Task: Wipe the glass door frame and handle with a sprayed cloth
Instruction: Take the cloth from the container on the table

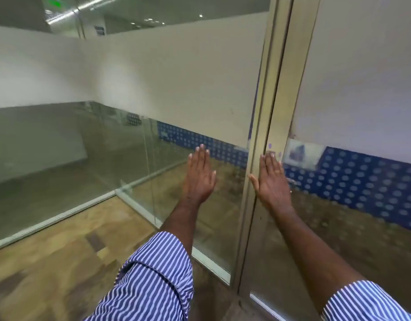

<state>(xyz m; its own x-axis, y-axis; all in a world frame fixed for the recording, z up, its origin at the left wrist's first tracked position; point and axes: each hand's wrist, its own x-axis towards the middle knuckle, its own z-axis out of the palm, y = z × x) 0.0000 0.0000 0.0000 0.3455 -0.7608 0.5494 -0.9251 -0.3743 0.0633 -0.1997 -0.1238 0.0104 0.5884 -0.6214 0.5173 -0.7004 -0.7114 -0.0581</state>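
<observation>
A tall pale metal door frame [282, 89] runs from the top of the view down to the floor, between two glass panels. My left hand [199, 176] lies flat and open on the glass panel [167, 158] left of the frame. Flat against the frame itself is my right hand [271, 178], fingers pointing up, holding nothing. Both arms reach forward in rolled blue-and-white striped sleeves. No cloth, spray bottle or door handle shows.
A frosted white band [176, 89] crosses both panels at chest height. Behind the glass runs a blue dotted strip [362, 181]. A second glass partition with a metal floor rail [49, 222] stands at the left. Wood-pattern floor [49, 274] lies below.
</observation>
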